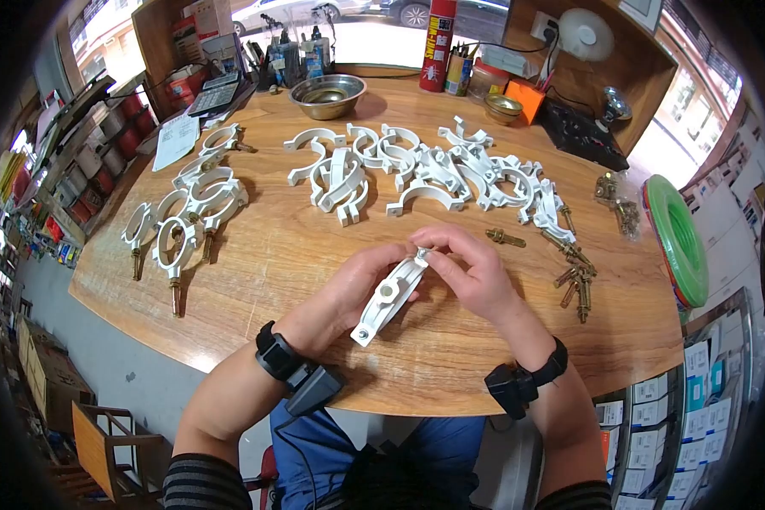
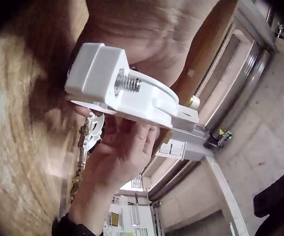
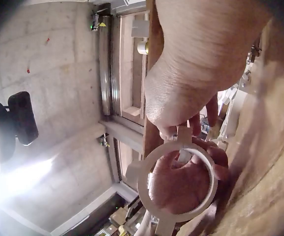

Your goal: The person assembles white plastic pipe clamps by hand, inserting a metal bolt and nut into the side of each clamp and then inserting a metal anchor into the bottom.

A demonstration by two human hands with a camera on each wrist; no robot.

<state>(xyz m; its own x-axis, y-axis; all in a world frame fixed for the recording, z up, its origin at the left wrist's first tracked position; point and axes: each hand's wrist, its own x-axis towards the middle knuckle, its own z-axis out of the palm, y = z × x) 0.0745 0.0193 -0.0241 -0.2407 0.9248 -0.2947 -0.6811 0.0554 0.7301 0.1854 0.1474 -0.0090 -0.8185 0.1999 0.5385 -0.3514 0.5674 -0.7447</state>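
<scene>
A white plastic pipe clamp (image 1: 372, 316), its two halves closed into a ring, is held over the near middle of the table. A hexagonal boss stands out on its side, and a metal screw (image 2: 130, 82) shows at one end in the left wrist view. My left hand (image 1: 348, 285) grips the clamp from the left. The thumb and fingers of my right hand (image 1: 478, 274) pinch the clamp's far end, where a small metal piece (image 1: 421, 252) shows. In the right wrist view the clamp ring (image 3: 145, 191) faces the camera, with left-hand fingers behind it.
Loose white clamp halves (image 1: 433, 197) lie piled beyond my hands. Clamps fitted with brass-coloured bolts (image 1: 175, 293) lie at left. Loose anchor bolts (image 1: 583, 293), a bag of fittings (image 1: 625, 212) and a green hose coil (image 1: 678, 242) are at right. A metal bowl (image 1: 327, 106) stands behind.
</scene>
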